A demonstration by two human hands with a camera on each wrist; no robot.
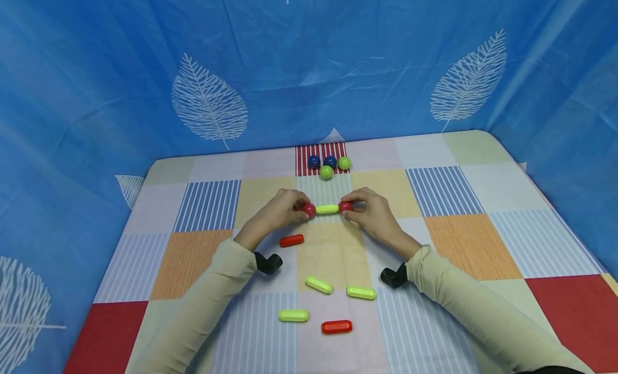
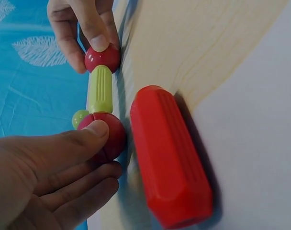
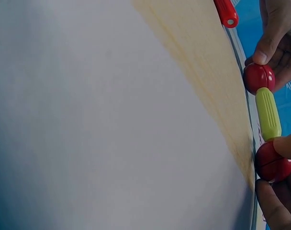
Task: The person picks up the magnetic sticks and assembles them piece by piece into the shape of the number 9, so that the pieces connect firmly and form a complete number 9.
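Note:
A yellow-green rod point(image 1: 327, 209) joins two red balls end to end, just in front of the far group of balls. My left hand point(image 1: 282, 210) pinches the left red ball point(image 1: 309, 210) between thumb and fingers. At the other end, my right hand point(image 1: 370, 213) grips the right red ball point(image 1: 345, 206) the same way. In the left wrist view the rod point(image 2: 101, 89) touches both balls. Close to the left hand lies a loose red rod point(image 1: 292, 240), large in that wrist view.
Two blue balls point(image 1: 314, 161) and two green balls point(image 1: 326, 172) sit at the table's far edge. Nearer to me lie several yellow-green rods point(image 1: 293, 315) and a red rod point(image 1: 336, 327). A patchwork cloth point(image 1: 193, 256) covers the table; a blue curtain point(image 1: 309, 68) hangs behind.

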